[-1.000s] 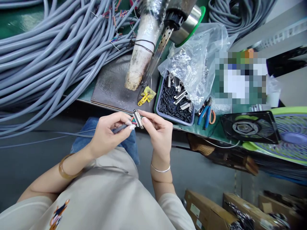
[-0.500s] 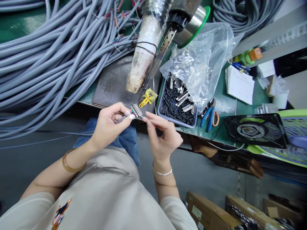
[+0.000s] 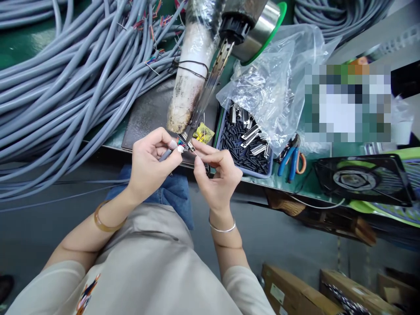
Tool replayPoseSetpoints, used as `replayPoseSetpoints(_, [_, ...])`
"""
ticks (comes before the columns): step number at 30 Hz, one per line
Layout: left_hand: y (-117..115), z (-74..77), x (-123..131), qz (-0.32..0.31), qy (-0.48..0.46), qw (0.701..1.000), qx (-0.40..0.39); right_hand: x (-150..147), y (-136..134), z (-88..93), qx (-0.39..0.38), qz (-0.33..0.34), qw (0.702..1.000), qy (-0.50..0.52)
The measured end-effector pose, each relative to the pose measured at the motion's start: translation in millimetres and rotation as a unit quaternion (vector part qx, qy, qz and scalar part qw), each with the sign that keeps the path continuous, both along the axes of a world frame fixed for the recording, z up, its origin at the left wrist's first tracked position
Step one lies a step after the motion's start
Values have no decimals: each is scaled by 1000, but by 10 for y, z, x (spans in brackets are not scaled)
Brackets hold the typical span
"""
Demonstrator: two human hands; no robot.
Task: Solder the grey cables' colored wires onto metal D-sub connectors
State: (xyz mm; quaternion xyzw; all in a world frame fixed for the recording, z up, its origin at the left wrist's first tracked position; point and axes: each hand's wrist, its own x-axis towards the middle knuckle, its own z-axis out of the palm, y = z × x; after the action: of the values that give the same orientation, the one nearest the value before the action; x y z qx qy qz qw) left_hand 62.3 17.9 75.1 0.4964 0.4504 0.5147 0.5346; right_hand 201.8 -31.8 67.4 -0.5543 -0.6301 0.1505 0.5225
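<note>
My left hand (image 3: 152, 153) is closed, with thumb and fingers pinching the end of a grey cable (image 3: 166, 155) and its multi-pin connector (image 3: 185, 141). Coloured wires run into the connector's pins. Over it points the tip of a mounted soldering iron (image 3: 215, 72); whether they touch I cannot make out. From the right, my right hand (image 3: 218, 168) pinches a thin solder wire (image 3: 196, 153), its end close to the connector. A stained white tube (image 3: 190, 83) hangs beside the iron, just above the connector. Behind lies a yellow piece (image 3: 204, 133) on the dark mat (image 3: 144, 116).
Grey cables (image 3: 75, 92) pile up on the left. A blue tray (image 3: 259, 174) holds black sleeves and connectors, partly under a plastic bag (image 3: 272, 78). Cutters (image 3: 288, 159), a black fan (image 3: 361, 179) and a solder spool (image 3: 262, 33) are also around. Cardboard boxes (image 3: 295, 291) stand below.
Both hands have moved slightly up and brought the connector under the iron's tip and the white tube. My right hand has also come closer to the left.
</note>
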Motion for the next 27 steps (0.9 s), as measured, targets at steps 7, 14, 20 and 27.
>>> replayPoseSetpoints(7, [29,50,16,13,3,1000,1,28,69,29,11,33,999,5])
replayPoseSetpoints(14, [35,65,-28,8,15,1000,17,22,100,91,23,21,999,-22])
replayPoseSetpoints(20, [42,63,-19,-11,4,1000,-5,20,104,61,9,8,1000,-25])
replayPoseSetpoints(27, [33,92,0,21,38,999,23,28,142,109,43,-2,997,-62])
